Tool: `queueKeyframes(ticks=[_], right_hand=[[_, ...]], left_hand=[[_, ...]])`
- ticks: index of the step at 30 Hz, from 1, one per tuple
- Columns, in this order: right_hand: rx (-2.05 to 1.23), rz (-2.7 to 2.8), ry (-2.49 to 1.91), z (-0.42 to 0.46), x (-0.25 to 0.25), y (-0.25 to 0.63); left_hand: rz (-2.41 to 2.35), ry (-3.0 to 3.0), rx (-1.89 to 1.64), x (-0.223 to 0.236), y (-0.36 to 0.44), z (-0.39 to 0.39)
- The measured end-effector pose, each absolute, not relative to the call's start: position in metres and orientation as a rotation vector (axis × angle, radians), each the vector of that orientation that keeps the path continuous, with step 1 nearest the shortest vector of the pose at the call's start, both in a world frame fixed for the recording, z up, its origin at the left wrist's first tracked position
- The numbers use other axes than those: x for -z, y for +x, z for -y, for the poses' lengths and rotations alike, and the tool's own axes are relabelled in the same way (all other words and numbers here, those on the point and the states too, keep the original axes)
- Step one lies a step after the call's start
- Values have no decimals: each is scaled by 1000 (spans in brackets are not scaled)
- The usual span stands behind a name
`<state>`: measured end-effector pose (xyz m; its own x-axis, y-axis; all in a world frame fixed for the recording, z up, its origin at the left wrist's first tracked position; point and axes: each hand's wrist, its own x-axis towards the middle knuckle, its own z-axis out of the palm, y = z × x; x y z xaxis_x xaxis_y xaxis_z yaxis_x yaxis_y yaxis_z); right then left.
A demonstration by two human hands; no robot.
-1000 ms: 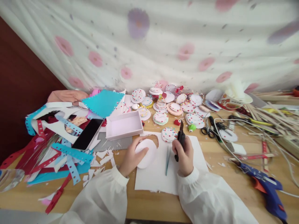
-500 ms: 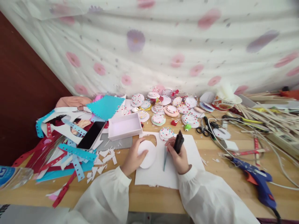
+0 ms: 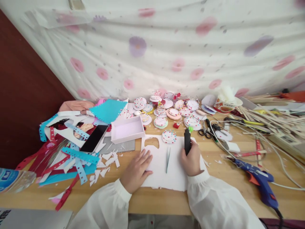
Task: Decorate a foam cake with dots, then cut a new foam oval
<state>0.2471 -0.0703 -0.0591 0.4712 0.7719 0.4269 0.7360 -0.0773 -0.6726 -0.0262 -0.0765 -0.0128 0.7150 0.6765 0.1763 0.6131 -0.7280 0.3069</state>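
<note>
My left hand [image 3: 137, 170] lies flat with fingers apart, palm down on a white sheet [image 3: 176, 178]. A round opening is cut in that sheet's upper left, and white paper covers its lower part. My right hand [image 3: 192, 159] is closed around a thick black tool [image 3: 187, 141] held upright over the sheet's right side; its exact kind does not show. Slim teal tweezers [image 3: 168, 160] rest on the sheet between my hands. At the sheet's top edge sits a white disc with coloured dots [image 3: 169, 136].
A pale box [image 3: 128, 129], a phone [image 3: 94, 139] and paper scraps [image 3: 79, 154] crowd the left, near a bottle [image 3: 14, 179]. Several dotted discs [image 3: 160, 122] fill the back. On the right are scissors [image 3: 205, 133], a blue glue gun [image 3: 257, 179], cables and wooden sticks [image 3: 274, 124].
My left hand has let go of the white paper disc and flattened onto the sheet. My right hand has moved right with the black tool, away from the tweezers.
</note>
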Motion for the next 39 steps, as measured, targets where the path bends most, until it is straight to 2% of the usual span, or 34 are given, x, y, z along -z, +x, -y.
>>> queueKeyframes(ticks=[4,7,11,15,20,25,30,34,39], right_hand=[[268,1389,-1849,73,50,242],[262,1592,-1820,71,33,235],[96,1915,-1785,52,19,231],[-166,1974,-1746,25,16,236],[-250,1773,-1746,18,1,244],[-622,1374,-1610,41,-19,244],[-749,1196,-1426,59,-26,234],[-898,1104,-1293,61,-23,218],[-1047,1047,-1195,59,-8,198]], left_hand=[[-949,2769,-437,19,-25,77],[-902,2798,-455,16,-24,76],[-889,2782,-460,10,-19,73],[-952,2711,-487,8,-13,73],[-943,2748,-594,16,-12,74],[-864,2850,-927,18,-14,78],[-1280,2268,-1200,3,-14,72],[-1411,1926,-1085,2,-11,61],[-1248,2427,-822,2,-8,61]])
